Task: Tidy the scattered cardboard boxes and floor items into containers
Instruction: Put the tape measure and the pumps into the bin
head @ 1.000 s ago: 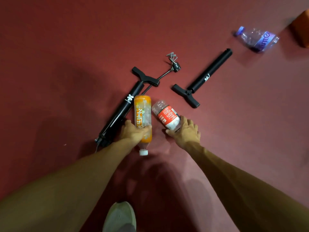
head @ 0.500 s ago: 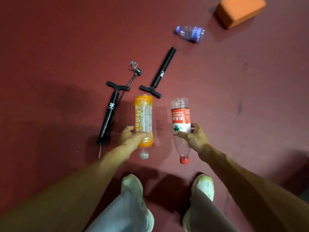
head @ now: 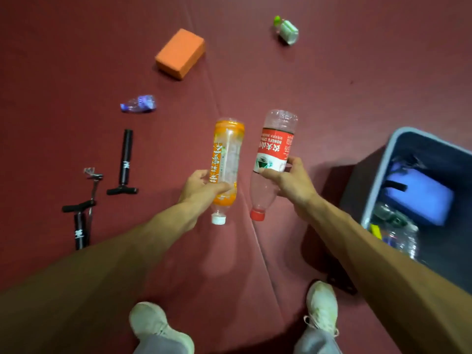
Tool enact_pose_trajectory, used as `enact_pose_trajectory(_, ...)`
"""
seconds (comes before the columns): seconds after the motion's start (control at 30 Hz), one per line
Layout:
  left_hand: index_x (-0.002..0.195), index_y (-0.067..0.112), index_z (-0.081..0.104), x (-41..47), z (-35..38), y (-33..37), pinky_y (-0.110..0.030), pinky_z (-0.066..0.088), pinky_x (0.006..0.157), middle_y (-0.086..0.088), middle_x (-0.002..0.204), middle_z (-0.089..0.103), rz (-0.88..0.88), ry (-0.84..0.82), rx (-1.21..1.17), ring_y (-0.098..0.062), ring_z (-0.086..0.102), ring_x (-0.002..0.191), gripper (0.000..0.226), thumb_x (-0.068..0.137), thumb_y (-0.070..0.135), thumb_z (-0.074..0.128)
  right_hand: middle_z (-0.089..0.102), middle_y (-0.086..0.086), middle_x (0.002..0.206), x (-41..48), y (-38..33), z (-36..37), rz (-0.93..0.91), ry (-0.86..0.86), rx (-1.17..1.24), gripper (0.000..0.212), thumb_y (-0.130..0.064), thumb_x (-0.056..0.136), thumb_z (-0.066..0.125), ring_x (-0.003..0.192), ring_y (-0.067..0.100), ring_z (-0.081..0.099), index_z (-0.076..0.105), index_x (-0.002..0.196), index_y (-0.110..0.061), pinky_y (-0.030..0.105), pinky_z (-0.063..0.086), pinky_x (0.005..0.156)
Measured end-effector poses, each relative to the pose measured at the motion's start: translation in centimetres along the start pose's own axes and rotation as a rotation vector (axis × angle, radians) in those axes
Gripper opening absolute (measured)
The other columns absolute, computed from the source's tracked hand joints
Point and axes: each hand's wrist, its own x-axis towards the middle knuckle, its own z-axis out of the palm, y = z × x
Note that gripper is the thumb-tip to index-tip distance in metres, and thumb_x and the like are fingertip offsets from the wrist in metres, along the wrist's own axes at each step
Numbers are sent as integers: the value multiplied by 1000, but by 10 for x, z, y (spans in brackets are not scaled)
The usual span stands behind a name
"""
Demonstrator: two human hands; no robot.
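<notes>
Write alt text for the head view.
A person on a red floor holds an orange bottle in the left hand and a red-labelled water bottle in the right hand, beside a grey bin. Two black pumps lie nearby.

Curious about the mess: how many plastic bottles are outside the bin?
4: an orange bottle in the left hand, a red-labelled bottle in the right hand, a crushed purple bottle and a green-capped bottle on the floor. Others may lie out of view.

Grey bin (head: 381, 175): cut off by the right edge; contents dim, only partly legible. Nearer black pump (head: 81, 232): lower end hidden behind the left forearm (head: 122, 267). Crushed purple-labelled bottle (head: 139, 104): blurred, label unreadable.
</notes>
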Motion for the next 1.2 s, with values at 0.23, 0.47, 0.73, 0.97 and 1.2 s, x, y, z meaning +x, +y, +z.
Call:
enact_pose_trajectory(0.23, 98, 25, 58, -51, 238, 24, -25, 50, 79, 7, 90, 69, 9, -286, 225, -12, 65, 82, 47, 53, 27, 74, 72, 0, 96, -33, 117, -264, 250, 196, -15, 61, -38, 61, 82, 80, 14, 69, 58, 113, -17, 35, 56, 73)
enact_pose_trajectory(0.47, 112, 16, 57, -91, 409, 5, -29, 55, 80, 0, 102, 69, 19, -491, 448, -15, 68, 89, 49, 69, 22, 81, 69, -2, 94, -63, 207, -397, 397, 371, -27, 44, -30, 73, 79, 79, 15, 65, 54, 109, -18, 31, 49, 69)
enact_pose_trajectory(0.73, 107, 21, 52, -91, 434, -3, -29, 51, 83, 4, 100, 63, -67, -611, 593, -15, 61, 94, 44, 74, 40, 73, 67, 0, 109, -62, 207, -409, 429, 357, -97, 51, -25, 73, 75, 94, 19, 65, 53, 119, -16, 34, 51, 81)
enact_pose_trajectory(0.97, 110, 22, 61, -67, 358, 15, -40, 48, 99, -4, 105, 65, -57, -510, 520, -19, 62, 102, 40, 73, 32, 68, 66, 4, 106, -52, 163, -344, 373, 273, -245, 39, -19, 79, 65, 90, 24, 63, 59, 116, -11, 41, 53, 86)
enact_pose_trajectory(1.2, 107, 19, 61, -47, 181, 28, -27, 45, 82, -3, 89, 65, -1, -294, 307, -16, 59, 83, 24, 84, 14, 65, 65, -1, 104, -36, 78, -181, 193, 138, -372, 34, -21, 84, 63, 91, 17, 58, 60, 116, -11, 35, 49, 91)
